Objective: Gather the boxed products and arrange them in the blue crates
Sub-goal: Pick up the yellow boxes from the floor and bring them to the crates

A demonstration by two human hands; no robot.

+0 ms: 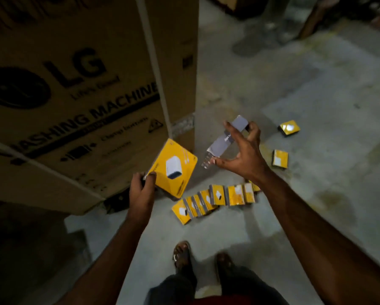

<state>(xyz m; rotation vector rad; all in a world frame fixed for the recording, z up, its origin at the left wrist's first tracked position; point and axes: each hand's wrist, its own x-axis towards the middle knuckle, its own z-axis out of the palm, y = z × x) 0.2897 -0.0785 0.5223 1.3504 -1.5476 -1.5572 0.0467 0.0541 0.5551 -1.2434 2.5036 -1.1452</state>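
left hand point(140, 186) pinches a yellow box point(173, 169), right hand point(243, 150) grips a grey-sided box point(223, 140); i'd stack both squarely before grabbing more.

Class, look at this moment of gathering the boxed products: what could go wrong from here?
1. The right hand pinches the grey-sided box only at its ends, so it may slip.
2. The left hand grips just a corner of the yellow box.
3. The row of yellow boxes lies near the feet and might be stepped on.
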